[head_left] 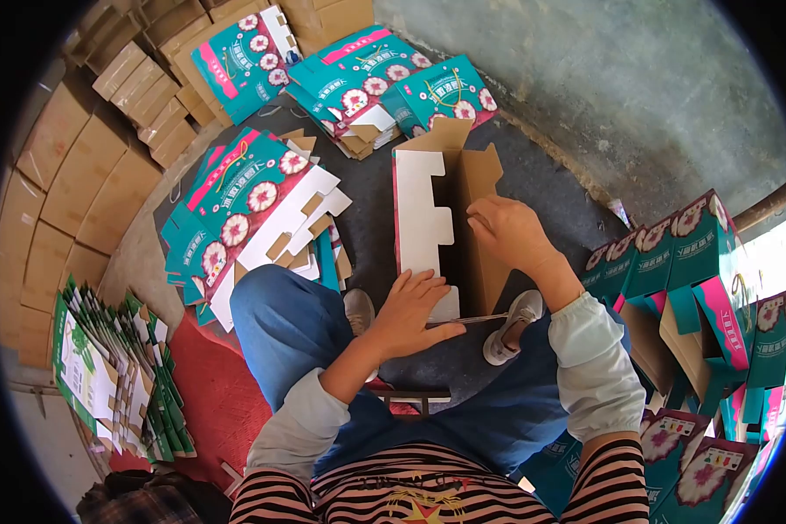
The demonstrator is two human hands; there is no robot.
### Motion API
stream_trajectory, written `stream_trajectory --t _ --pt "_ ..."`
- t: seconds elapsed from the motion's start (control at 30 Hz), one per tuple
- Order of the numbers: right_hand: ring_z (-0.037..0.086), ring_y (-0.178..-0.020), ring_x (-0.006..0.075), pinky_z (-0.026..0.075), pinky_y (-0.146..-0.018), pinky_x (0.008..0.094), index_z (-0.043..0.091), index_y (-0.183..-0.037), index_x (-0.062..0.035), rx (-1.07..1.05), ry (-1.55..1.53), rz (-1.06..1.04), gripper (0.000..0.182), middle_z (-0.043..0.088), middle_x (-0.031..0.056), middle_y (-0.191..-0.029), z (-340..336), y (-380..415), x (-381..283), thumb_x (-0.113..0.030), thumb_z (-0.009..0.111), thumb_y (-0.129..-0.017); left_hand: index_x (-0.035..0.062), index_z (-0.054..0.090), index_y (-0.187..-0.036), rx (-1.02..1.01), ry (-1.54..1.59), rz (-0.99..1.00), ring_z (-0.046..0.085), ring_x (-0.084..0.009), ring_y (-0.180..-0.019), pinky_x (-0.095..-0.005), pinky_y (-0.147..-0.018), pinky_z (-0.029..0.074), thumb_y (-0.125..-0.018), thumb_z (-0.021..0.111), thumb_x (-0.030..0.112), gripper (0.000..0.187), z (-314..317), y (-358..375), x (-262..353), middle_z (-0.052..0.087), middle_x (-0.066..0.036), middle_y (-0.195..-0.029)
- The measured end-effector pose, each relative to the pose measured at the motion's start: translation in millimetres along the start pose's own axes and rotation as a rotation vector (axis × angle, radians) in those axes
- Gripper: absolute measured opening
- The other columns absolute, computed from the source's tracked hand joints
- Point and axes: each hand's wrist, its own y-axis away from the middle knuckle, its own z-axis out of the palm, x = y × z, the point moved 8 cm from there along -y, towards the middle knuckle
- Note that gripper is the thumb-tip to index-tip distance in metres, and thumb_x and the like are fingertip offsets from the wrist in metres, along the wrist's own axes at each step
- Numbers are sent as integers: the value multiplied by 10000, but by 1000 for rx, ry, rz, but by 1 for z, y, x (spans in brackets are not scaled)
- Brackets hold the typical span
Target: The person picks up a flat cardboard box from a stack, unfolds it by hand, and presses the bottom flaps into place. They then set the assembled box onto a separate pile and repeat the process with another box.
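Observation:
A partly folded cardboard gift box [424, 214] stands on the dark mat between my feet, its top open. White tabbed flaps show on its left side and brown inner cardboard on its right. My left hand [415, 314] lies on the near left corner of the box, fingers stretched out over the white flap and thumb pointing right. On the opposite side, my right hand [511, 231] has its fingers curled over the upper edge of the brown wall. The tips of those fingers are partly hidden.
Flat teal printed boxes [244, 201] lie stacked at the left, with more teal boxes [367, 74] at the back. Opened teal boxes [672, 262] crowd the right side. Green folded cartons [122, 375] stand at lower left. Brown cartons [79, 183] line the left wall.

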Motion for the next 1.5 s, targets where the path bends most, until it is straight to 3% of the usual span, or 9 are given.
stream_trajectory --t 0.2,0.33,0.47,0.67,0.77,0.9,1.1,1.2,1.5 --pt "625 -812 315 488 -752 394 643 -926 -46 -6 -157 78 196 655 128 -859 1 0 8 -221 587 -859 -16 375 -1371 284 -87 -238 404 -353 -1256 -511 -1060 263 -813 637 254 672 14 0 13 449 -227 -1304" --pt "626 -782 338 490 -723 412 645 -891 -28 -142 -296 262 231 660 148 -827 6 0 16 -244 564 -880 -59 420 -1303 349 -570 -60 372 -384 -1269 -536 -1061 254 -732 639 225 675 36 -10 43 410 -237 -1347" --pt "627 -742 356 490 -691 444 635 -852 -30 -31 -232 263 221 656 157 -796 5 0 15 -232 552 -881 -78 469 -1238 266 -168 -203 354 -399 -1273 -545 -1064 236 -749 658 306 650 42 -20 52 411 -263 -1329" --pt "621 -791 355 497 -702 415 641 -884 -31 -86 -110 263 176 654 160 -870 5 4 -4 -187 562 -869 -73 499 -1207 380 -276 -259 403 -353 -1227 -517 -1039 276 -748 636 178 541 55 -33 51 457 -212 -1295" --pt "611 -875 360 493 -738 431 618 -874 -49 137 -31 147 171 639 162 -949 -34 3 0 -207 555 -870 -68 497 -1210 350 -318 -210 409 -325 -1229 -481 -1042 291 -710 653 148 567 56 -20 42 474 -175 -1285" --pt "595 -973 324 467 -831 417 624 -993 -16 524 -4 387 294 620 192 -1013 -87 13 71 -283 552 -895 -28 529 -1202 265 -212 -94 430 -321 -1214 -446 -1039 323 -679 626 61 539 28 14 31 495 -153 -1263" --pt "602 -970 219 436 -865 330 630 -1115 -10 -412 -843 897 735 655 137 -1052 21 41 129 -643 313 -915 6 561 -1184 181 -112 66 473 -332 -1172 -434 -1000 377 -685 627 -3 503 -7 37 16 515 -151 -1244" --pt "602 -987 202 419 -893 330 619 -1160 -7 -575 -763 746 820 655 112 -1081 47 39 119 -701 279 -885 11 550 -1199 222 -89 37 507 -347 -1117 -431 -973 390 -769 618 46 437 -9 35 10 569 -157 -1168" --pt "506 -1182 308 334 -1045 372 533 -1278 -9 -404 -827 777 737 584 175 -1215 22 35 115 -625 446 -882 -33 373 -1352 631 169 -486 598 -359 -884 -462 -859 403 -851 614 139 582 -13 26 -13 599 -229 -1040"
